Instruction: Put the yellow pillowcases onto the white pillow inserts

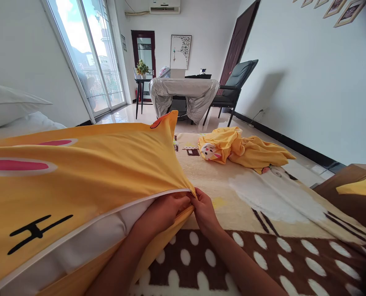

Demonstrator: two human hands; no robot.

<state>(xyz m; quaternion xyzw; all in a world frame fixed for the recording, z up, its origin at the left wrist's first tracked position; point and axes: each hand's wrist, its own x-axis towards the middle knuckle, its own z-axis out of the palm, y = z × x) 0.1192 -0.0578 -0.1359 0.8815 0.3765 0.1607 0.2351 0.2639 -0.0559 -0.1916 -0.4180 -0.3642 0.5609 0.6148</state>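
A large yellow pillowcase (118,160) with pink and black printed shapes stretches across the left side. Along its near side runs an open seam with a white edge, and a white pillow (99,234) shows inside. My left hand (167,209) is at the right end of this opening, fingers closed on the cloth beside the corner. Touching it, my right hand (204,207) pinches the same corner from the outside. Whatever small part lies between the fingertips is hidden.
A crumpled yellow cloth (247,150) with a printed animal face lies on the patterned blanket (214,176). White bedding (13,107) is at the left. Beyond stand a covered table (186,88) and a dark chair (232,88). A brown box-like piece (349,189) is at the right.
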